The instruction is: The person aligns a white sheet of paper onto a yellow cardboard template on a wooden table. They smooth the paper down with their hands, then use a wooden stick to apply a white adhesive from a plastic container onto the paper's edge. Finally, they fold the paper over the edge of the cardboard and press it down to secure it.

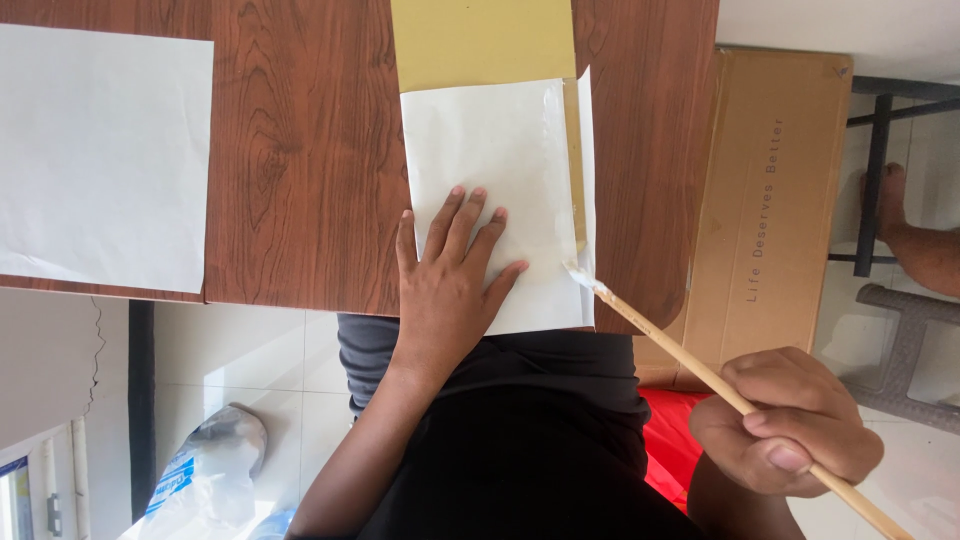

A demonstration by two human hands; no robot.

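At frame centre my left hand (452, 275) presses flat, fingers spread, on the white paper (495, 160), while my right hand (785, 420) pinches the wooden stick (665, 340), whose tip meets the paper's lower right edge.

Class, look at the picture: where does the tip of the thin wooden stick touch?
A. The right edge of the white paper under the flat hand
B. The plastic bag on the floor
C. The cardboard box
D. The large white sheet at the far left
A: the right hand holds the wooden stick, its tip meeting the white paper that the left hand presses flat.

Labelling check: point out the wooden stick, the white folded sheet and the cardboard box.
wooden stick (668, 342), head view, mid-shaft.
white folded sheet (490, 140), head view, flat upper face.
cardboard box (770, 200), head view, broad brown side.
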